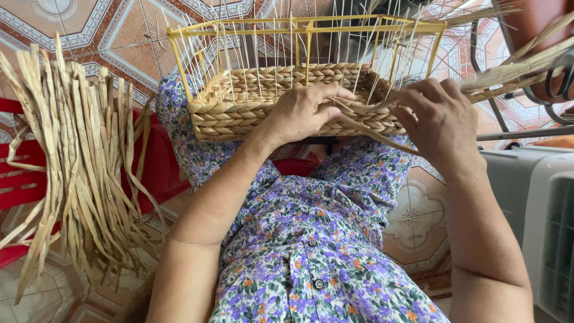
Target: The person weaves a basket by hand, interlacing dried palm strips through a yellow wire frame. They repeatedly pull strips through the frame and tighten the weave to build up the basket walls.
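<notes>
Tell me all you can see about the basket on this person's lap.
The basket is rectangular and half woven, its low walls made of thick, pale, twisted straw bands. A yellow metal frame stands over it, with thin upright stakes rising past the weave. It rests on the lap, on a flowered dress. The left hand presses its near wall; the right hand works a loose strand at its corner.

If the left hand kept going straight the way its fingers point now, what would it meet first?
The left hand lies on the woven basket, fingers pointing toward the right hand. Going on, it would probably first meet the loose straw strand between them, then the right hand's fingers; depth is hard to judge.
</notes>
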